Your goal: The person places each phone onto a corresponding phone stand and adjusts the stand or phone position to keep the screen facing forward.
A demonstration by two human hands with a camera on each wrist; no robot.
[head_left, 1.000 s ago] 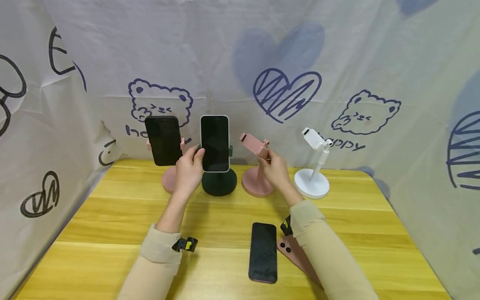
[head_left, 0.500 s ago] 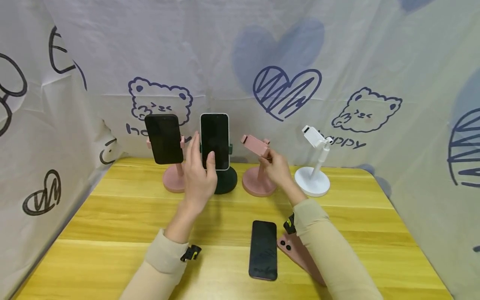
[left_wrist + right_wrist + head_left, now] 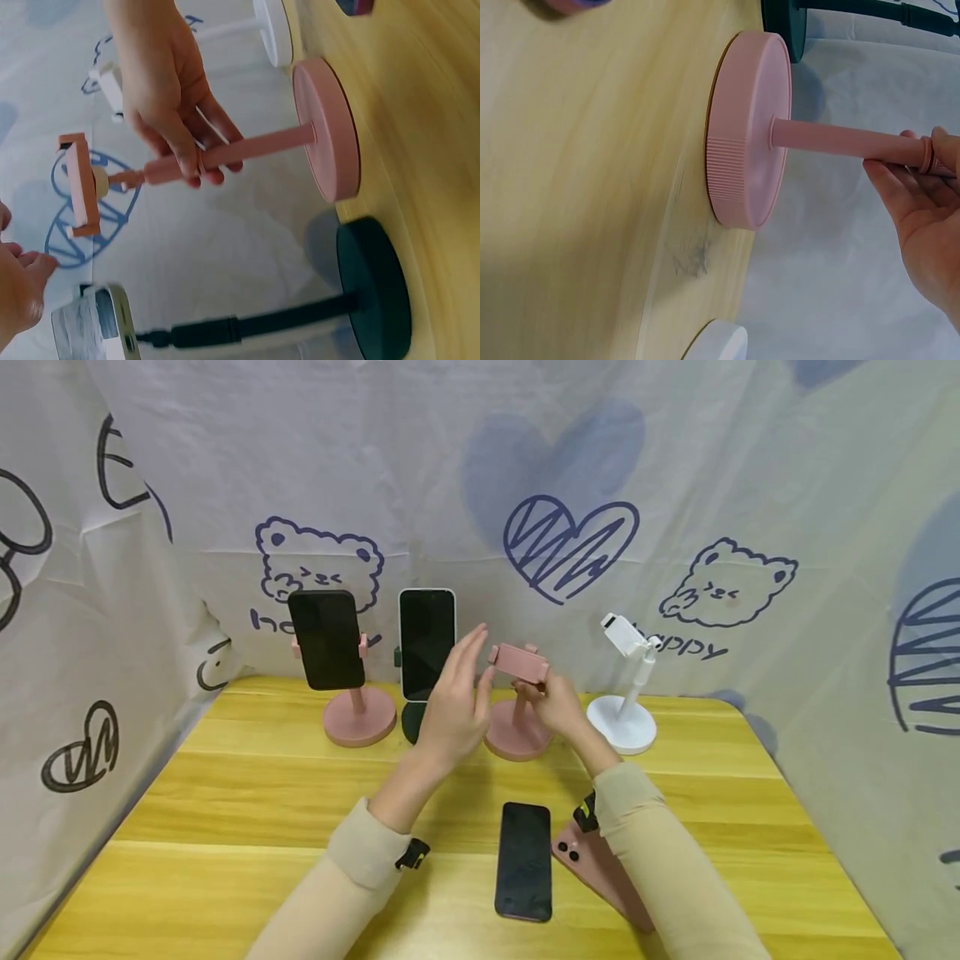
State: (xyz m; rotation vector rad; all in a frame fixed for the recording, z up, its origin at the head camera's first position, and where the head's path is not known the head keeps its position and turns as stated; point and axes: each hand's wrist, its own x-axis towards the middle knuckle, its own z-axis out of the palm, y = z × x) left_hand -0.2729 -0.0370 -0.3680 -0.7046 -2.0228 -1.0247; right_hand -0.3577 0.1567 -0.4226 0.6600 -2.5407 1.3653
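My right hand [image 3: 557, 700] grips the pole of a pink phone stand [image 3: 519, 735], fingers wrapped round it below the clamp. The stand's round base rests on the table, and its clamp [image 3: 84, 186] holds no phone. Just left of that clamp, my left hand [image 3: 456, 697] is raised with fingers straight, fingertips close to the clamp's left end. Behind the left hand, a dark green stand [image 3: 379, 289] carries a white-edged phone [image 3: 427, 639], partly covered by the hand in the head view.
At the left, another pink stand [image 3: 358, 720] carries a black phone [image 3: 327, 639]. A white stand [image 3: 622, 731] with an unfilled clamp is at the right. A dark-screened phone [image 3: 523, 860] and a pink phone [image 3: 600, 872], partly under my right sleeve, lie on the wooden table [image 3: 225, 827].
My left hand has left the white-edged phone on the green stand and moved right to the pink clamp. That clamp has turned to face more forward, while my right hand keeps its grip.
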